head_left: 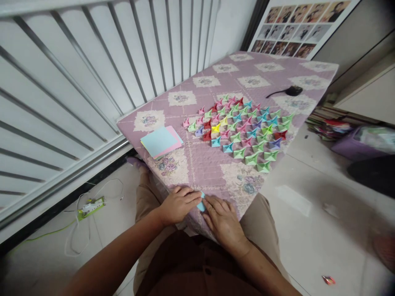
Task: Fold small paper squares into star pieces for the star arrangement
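Observation:
A small piece of folded light-blue paper (201, 205) lies at the near edge of the cloth-covered table, between my two hands. My left hand (181, 204) holds its left side with the fingertips, fingers close together. From the other side my right hand (222, 216) keeps hold of it, thumb and index finger at the paper, the back of the hand facing up. Both hands partly hide the paper, so its fold is hard to make out. To the left rests a stack of square coloured paper sheets (159, 140), light blue on top with pink beneath.
Rows of folded paper pieces (236, 137) in green, pink, blue, red and yellow stand mid-table. Behind them lies a black object with a thin handle (293, 91). White railing (123, 53) borders the left side. A power strip (91, 208) with cables is on the floor.

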